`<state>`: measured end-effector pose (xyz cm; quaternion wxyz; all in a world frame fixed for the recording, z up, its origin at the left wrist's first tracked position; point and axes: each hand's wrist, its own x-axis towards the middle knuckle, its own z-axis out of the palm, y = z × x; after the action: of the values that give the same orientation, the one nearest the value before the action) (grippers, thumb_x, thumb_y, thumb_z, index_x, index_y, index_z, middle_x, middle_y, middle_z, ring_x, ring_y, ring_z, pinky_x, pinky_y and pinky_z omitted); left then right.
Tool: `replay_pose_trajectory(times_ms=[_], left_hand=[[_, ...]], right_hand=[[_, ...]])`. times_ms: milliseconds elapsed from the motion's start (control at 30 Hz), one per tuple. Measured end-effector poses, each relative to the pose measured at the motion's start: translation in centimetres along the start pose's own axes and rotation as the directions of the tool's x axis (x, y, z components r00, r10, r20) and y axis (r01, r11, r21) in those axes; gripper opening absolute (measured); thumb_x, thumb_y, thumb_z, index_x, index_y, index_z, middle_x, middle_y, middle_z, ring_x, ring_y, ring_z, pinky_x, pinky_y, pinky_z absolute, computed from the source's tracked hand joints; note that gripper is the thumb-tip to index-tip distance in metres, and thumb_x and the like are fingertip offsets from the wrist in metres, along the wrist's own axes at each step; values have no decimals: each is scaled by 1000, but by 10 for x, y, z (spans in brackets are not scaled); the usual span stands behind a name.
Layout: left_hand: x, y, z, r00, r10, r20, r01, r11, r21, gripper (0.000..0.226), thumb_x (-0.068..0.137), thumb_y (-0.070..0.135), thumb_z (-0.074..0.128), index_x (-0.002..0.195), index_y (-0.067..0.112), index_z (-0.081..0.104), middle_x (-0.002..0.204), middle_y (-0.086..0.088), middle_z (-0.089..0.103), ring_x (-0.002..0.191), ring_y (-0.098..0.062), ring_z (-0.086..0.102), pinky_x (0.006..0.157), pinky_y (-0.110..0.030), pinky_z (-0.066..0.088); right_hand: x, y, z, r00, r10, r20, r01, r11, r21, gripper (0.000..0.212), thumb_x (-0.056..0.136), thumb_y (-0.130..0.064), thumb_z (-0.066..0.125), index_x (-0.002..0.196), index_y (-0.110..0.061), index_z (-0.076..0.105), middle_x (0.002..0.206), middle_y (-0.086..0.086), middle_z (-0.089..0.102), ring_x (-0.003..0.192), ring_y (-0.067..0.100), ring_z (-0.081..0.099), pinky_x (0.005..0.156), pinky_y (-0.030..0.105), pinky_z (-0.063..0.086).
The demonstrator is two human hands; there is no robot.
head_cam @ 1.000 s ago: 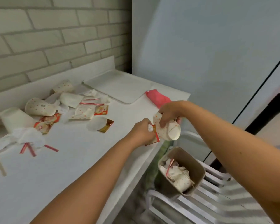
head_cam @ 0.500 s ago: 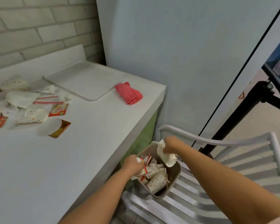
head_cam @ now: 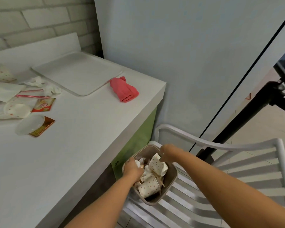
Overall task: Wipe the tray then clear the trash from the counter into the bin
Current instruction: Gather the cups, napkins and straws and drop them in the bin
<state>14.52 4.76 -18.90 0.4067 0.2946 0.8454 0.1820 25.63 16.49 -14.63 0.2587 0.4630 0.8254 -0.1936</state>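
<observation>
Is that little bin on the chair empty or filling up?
Filling up. The bin holds crumpled dotted paper cups and napkins heaped near its rim, while more trash lies on the counter.

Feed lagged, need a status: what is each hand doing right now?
Left hand: in the bin, closed on crumpled white trash.
Right hand: over the bin, holding nothing; dotted cup lies just below it.

White counter [head_cam: 82,145]: tray [head_cam: 77,73], pink cloth [head_cam: 124,89], scattered trash [head_cam: 23,104].
</observation>
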Motion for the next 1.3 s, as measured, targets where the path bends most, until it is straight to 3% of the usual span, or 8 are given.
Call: replay_pose_trajectory(times_ms=[167, 333, 433, 567, 733, 833, 933, 1300], left_hand=[[0, 5, -7, 998, -5, 68, 3, 999, 33, 106, 74, 28, 78, 150, 11, 6, 156, -13, 9, 142, -31, 21, 114, -38, 29], [-10, 15, -27, 995, 95, 15, -96, 986, 137, 72, 85, 25, 67, 143, 7, 29, 148, -12, 29, 135, -27, 36, 106, -33, 35], [-21, 25, -48, 983, 184, -1, -180, 967, 181, 38, 87, 19, 61, 123, 9, 54, 118, -8, 58, 104, -23, 58, 84, -30, 47], [-45, 39, -84, 960, 278, -24, -266, 938, 222, 21, 91, 15, 52, 108, 7, 61, 94, -6, 58, 87, -19, 56, 74, -29, 46], [-70, 33, -145, 924, 326, -199, -312, 945, 102, 16, 91, 14, 50, 94, 6, 64, 86, -10, 61, 75, -22, 55, 64, -27, 45], [-77, 9, -188, 888, 313, -338, -305, 949, 78, 13, 90, 14, 51, 85, 11, 63, 83, -3, 59, 77, -20, 53, 63, -24, 40], [-83, -24, -226, 860, 246, -447, -262, 965, 27, 16, 90, 12, 52, 96, 7, 65, 98, -8, 64, 88, -22, 58, 71, -25, 43], [-108, -182, -334, 744, -66, -665, 17, 997, -80, 12, 89, 11, 46, 82, 14, 55, 95, -6, 65, 83, -21, 55, 70, -29, 44]], right_hand=[[-6, -4, -3, 999, -34, 19, 35, 998, -44, 40, 91, -26, 57, 126, -7, 53, 124, 10, 58, 110, 26, 57, 92, 35, 48], [-17, -30, -23, 994, -83, 71, 90, 991, -102, 37, 89, -31, 58, 116, -5, 60, 114, 12, 64, 94, 26, 62, 77, 31, 49], [-31, -54, -43, 990, -117, 83, 127, 984, -123, 36, 87, -30, 59, 111, -3, 62, 95, 10, 68, 77, 22, 62, 63, 26, 49], [-52, -92, -78, 981, -133, 141, 155, 976, -156, 31, 91, -25, 57, 108, 1, 63, 74, 12, 67, 47, 15, 53, 50, 23, 44], [-79, -153, -117, 962, -265, 63, 272, 932, -241, 18, 90, -12, 53, 72, -11, 53, 41, 2, 54, 44, 14, 43, 50, 23, 37], [-89, -196, -128, 941, -337, 17, 329, 907, -261, 9, 91, -12, 51, 88, -7, 58, 52, 3, 55, 47, 15, 45, 48, 22, 35], [-99, -237, -127, 915, -403, -17, 387, 889, -246, 23, 91, -12, 48, 107, -2, 61, 68, 7, 60, 50, 16, 48, 49, 22, 37], [-118, -387, -96, 824, -564, 59, 552, 775, -307, 30, 95, -22, 48, 115, -4, 61, 86, 5, 59, 60, 14, 52, 52, 19, 38]])
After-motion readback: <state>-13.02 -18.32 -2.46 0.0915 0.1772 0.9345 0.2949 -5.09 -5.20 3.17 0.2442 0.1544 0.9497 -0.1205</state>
